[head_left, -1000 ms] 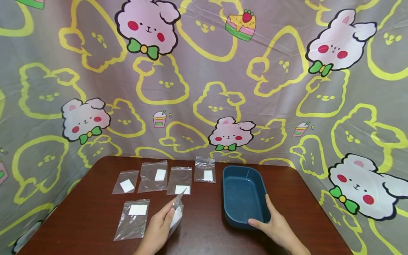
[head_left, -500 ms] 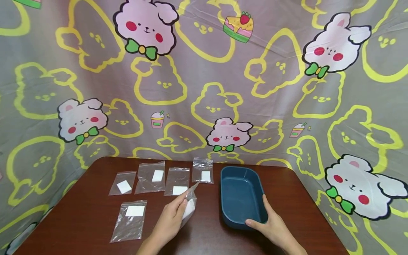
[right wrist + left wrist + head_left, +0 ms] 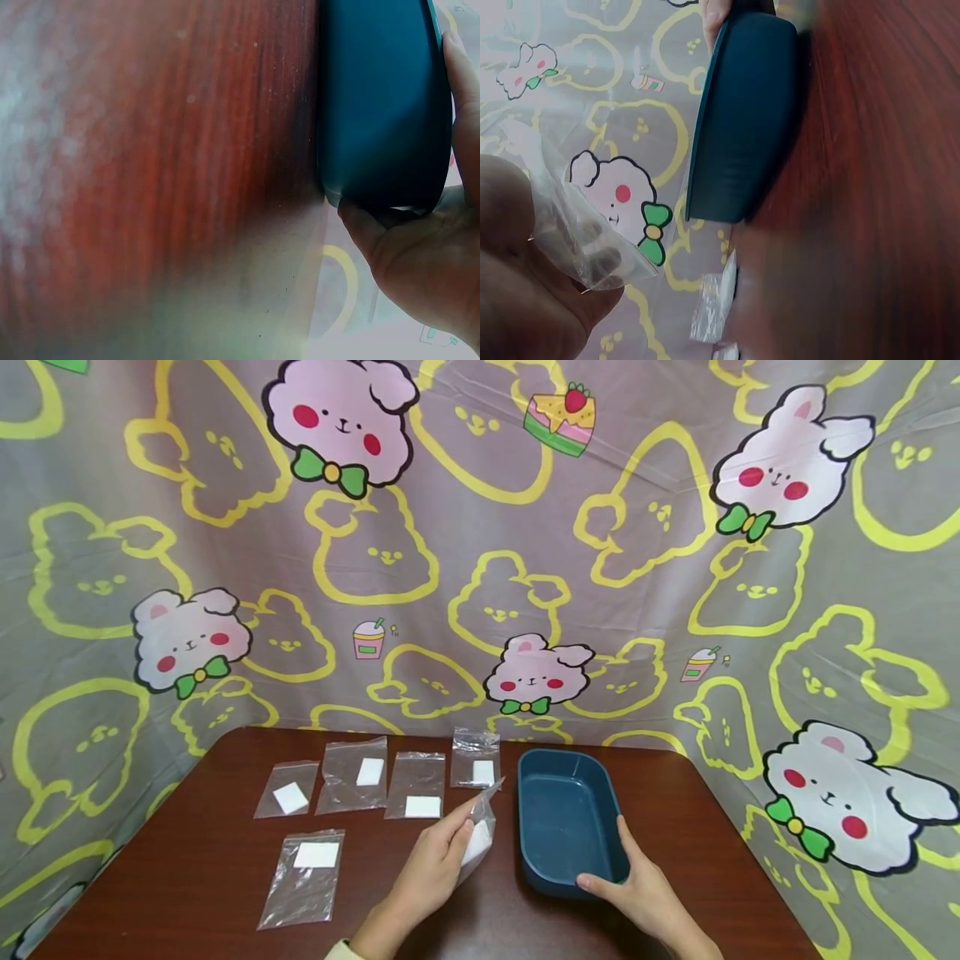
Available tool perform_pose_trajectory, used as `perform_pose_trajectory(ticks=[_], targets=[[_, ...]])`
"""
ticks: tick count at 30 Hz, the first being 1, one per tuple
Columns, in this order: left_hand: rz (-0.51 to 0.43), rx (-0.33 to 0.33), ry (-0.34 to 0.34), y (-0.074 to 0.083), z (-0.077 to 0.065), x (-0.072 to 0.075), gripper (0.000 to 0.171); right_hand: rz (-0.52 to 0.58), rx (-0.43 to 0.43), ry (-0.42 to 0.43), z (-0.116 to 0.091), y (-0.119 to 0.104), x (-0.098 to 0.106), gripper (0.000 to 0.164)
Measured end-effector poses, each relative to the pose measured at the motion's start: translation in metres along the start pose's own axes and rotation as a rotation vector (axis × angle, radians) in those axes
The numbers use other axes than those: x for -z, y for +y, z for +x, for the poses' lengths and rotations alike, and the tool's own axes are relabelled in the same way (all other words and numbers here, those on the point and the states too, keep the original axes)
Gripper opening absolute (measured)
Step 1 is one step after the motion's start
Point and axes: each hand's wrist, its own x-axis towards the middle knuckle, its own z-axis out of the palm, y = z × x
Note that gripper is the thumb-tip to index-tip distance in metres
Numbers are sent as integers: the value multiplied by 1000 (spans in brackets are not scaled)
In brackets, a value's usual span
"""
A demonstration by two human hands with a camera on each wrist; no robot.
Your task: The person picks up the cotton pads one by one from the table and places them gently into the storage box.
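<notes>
In the head view my left hand (image 3: 429, 870) pinches a clear zip bag (image 3: 478, 842) with a white block inside, thumb on the near face. It holds the bag above the table, left of a dark teal plastic bin (image 3: 566, 835) and apart from it. The left wrist view shows the crinkled plastic of the bag (image 3: 581, 232) beside my palm. My right hand (image 3: 643, 887) grips the bin at its near right corner, thumb at the near end and fingers along the right side. Nothing lies inside the bin.
Several clear zip bags, each with a white block, lie flat on the brown table (image 3: 172, 860): a row at the back, including one bag (image 3: 476, 760) beside the bin, and one bag (image 3: 303, 878) nearer at the left. A patterned curtain (image 3: 420, 568) hangs behind.
My left hand has carried the zip bag rightward, toward the bin. My right hand keeps its grip on the bin, and the bags on the table stay put.
</notes>
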Motion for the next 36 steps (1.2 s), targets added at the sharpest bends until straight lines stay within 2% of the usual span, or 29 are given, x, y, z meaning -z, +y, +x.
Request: perform_pose_trajectory(ticks=[11, 15, 22, 27, 31, 36], targets=[[-19, -32, -80, 15, 21, -25, 39, -1, 11, 9, -3, -1, 0, 121], [-5, -42, -94, 17, 25, -33, 38, -10, 21, 18, -3, -2, 0, 123], [7, -22, -133, 19, 33, -47, 38, -12, 22, 29, -2, 0, -1, 124], [36, -56, -150, 20, 39, -57, 39, -12, 42, 46, -2, 1, -2, 123], [78, -56, -187, 22, 43, -65, 40, -7, 55, 54, -1, 2, -2, 121], [66, -36, -239, 26, 51, -75, 42, -5, 49, 47, -1, 1, -2, 121]])
